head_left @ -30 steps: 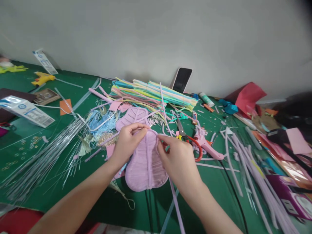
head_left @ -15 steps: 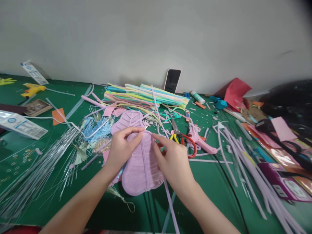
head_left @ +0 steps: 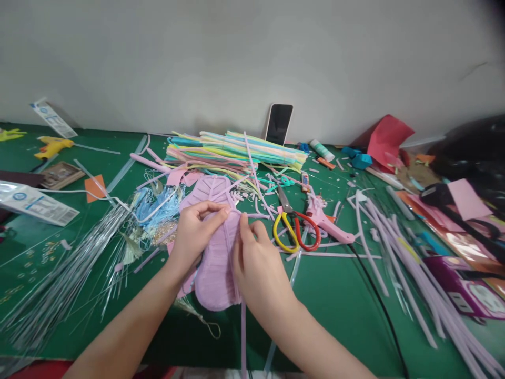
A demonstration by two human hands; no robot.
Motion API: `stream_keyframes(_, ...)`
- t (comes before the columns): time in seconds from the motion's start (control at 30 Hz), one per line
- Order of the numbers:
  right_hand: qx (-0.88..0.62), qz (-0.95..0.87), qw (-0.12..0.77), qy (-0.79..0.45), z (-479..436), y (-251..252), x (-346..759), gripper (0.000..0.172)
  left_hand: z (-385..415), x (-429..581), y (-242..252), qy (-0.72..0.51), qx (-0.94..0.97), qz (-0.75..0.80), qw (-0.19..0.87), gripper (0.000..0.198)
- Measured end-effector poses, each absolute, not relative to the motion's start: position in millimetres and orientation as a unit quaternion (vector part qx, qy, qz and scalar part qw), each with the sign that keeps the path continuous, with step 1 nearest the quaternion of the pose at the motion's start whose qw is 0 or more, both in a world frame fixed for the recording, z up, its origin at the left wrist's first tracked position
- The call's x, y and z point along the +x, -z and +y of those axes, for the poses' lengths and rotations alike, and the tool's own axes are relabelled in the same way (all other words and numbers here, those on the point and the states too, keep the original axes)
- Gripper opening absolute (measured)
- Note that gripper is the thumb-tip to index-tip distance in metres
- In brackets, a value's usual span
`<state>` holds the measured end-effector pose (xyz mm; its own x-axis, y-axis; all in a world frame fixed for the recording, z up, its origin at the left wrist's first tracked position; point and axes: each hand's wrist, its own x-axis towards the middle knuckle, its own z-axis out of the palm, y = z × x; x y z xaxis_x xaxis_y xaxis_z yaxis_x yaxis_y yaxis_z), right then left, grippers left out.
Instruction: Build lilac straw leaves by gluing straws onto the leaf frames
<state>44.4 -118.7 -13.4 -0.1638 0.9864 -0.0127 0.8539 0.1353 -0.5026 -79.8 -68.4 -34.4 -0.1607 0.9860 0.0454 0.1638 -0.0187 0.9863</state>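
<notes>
A lilac petal-shaped piece (head_left: 216,273) with ribbed cloth-like lines and a raised middle rib lies under both hands. My left hand (head_left: 193,231) pinches its upper edge between thumb and fingers. At the piece's right side, my right hand (head_left: 262,263) has its fingertips closed on a lilac pipe cleaner (head_left: 243,342), whose long end hangs down past the table's front. The fingertips of both hands are close together, and the right hand hides part of the edge. Behind the left hand lies a second lilac ribbed section (head_left: 209,189); whether the two are joined I cannot tell.
Scissors (head_left: 294,226) with red and yellow handles and a pink glue gun (head_left: 329,226) lie right of my hands. Pastel pipe cleaners (head_left: 236,152) are stacked behind, near a phone (head_left: 279,123). Silver strands (head_left: 74,268) spread left; lilac pipe cleaners (head_left: 410,263) lie right.
My right hand has shifted left across the lilac piece, and the hanging pipe cleaner has swung left with it. The scissors' yellow handle is now uncovered. The left hand stays at the upper edge.
</notes>
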Motion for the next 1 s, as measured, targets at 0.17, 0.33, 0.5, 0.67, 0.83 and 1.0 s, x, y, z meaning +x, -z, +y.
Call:
stream_keyframes(0.17, -0.61, -0.731, 0.229, -0.202, -124, 22, 50, 0.057, -65, -82, 40, -0.529, 0.446, 0.57, 0.443, 0.011)
stream_keyframes(0.33, -0.588, -0.704, 0.332, -0.219, -137, 31, 71, 0.038, -64, -84, 36, -0.54, 0.42, 0.589, 0.43, 0.011)
stream_keyframes(0.5, -0.58, -0.738, 0.312, -0.145, -148, 34, 74, 0.039, -66, -83, 31, -0.53, 0.435, 0.598, 0.414, 0.008)
stream_keyframes(0.67, -0.586, -0.771, 0.241, -0.066, -151, 35, 61, 0.042, -69, -79, 29, -0.521, 0.452, 0.602, 0.402, 0.01)
stream_keyframes(0.83, -0.582, -0.789, 0.198, 0.005, -153, 35, 61, 0.04, -69, -79, 27, -0.516, 0.463, 0.604, 0.393, 0.01)
stream_keyframes(1.0, -0.534, -0.828, 0.171, -0.005, -145, 35, 76, 0.042, -68, -80, 29, -0.523, 0.466, 0.593, 0.398, 0.008)
